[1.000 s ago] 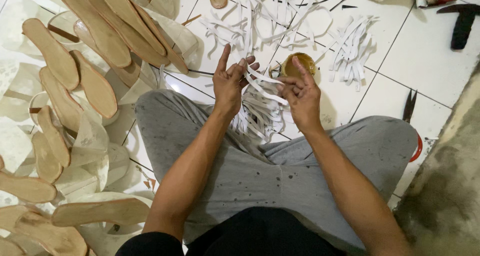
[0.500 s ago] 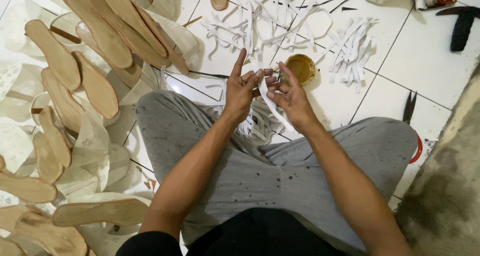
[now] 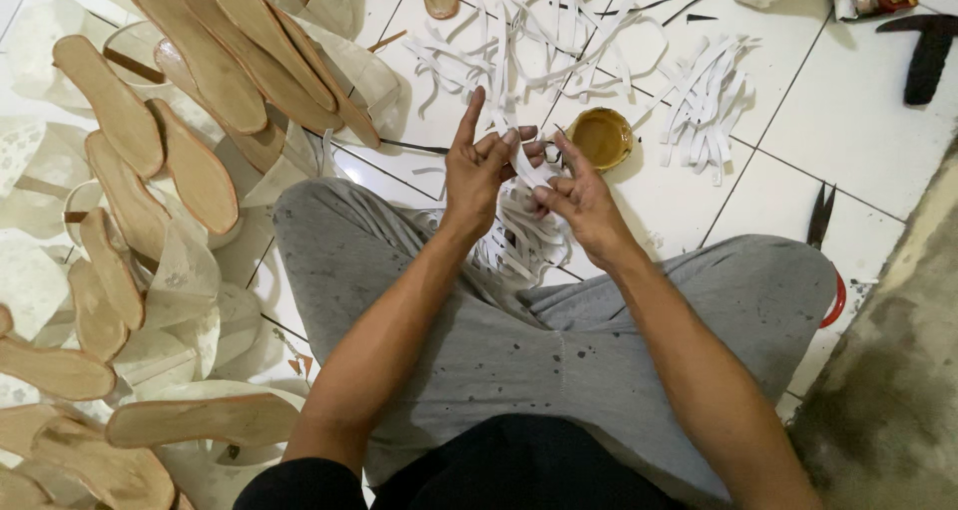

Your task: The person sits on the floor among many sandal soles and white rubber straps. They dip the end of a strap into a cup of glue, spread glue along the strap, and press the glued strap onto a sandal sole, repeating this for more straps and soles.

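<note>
White-tiled floor; round tin of brownish, perhaps glue-like, paste.

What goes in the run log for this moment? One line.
left hand: pinching white strip | right hand: pinching same strip | glue pot: on floor beyond hands

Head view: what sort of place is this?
Probably a small home footwear workshop, worked from the tiled floor: stacked tan shoe insoles, cut white straps, and a small pot of glue by the hands.
</note>
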A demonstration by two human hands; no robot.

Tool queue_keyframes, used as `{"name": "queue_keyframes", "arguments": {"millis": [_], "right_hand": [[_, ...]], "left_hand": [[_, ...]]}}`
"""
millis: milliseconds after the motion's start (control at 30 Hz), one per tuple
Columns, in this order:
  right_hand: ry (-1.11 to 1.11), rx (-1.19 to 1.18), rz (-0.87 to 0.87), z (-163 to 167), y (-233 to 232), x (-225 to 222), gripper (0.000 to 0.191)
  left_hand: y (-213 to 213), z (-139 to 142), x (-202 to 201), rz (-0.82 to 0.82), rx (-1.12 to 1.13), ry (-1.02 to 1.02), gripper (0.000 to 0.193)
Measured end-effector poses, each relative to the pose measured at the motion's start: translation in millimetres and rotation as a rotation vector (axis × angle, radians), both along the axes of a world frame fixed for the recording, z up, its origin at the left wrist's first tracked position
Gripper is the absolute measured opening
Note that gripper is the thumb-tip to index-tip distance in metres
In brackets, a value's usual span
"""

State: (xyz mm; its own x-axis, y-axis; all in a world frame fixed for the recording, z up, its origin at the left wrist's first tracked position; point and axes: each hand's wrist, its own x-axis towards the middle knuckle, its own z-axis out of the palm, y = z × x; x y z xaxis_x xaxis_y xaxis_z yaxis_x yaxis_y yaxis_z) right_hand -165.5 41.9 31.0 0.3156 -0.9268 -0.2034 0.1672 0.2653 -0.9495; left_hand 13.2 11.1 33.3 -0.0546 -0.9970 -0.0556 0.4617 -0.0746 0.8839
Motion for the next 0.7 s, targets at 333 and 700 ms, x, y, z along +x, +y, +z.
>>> {"name": "queue_keyframes", "arguments": {"millis": [333, 700], "right_hand": [[0.058, -0.135, -0.424, 16, -1, -11, 0.066], [-0.103, -0.246, -0.297, 22, 2, -24, 0.075]], "left_hand": [[-12, -18, 13, 0.155, 0.082, 0.203, 0.077], [8, 6, 15, 0.521, -0.412, -1.093, 0.088]]}}
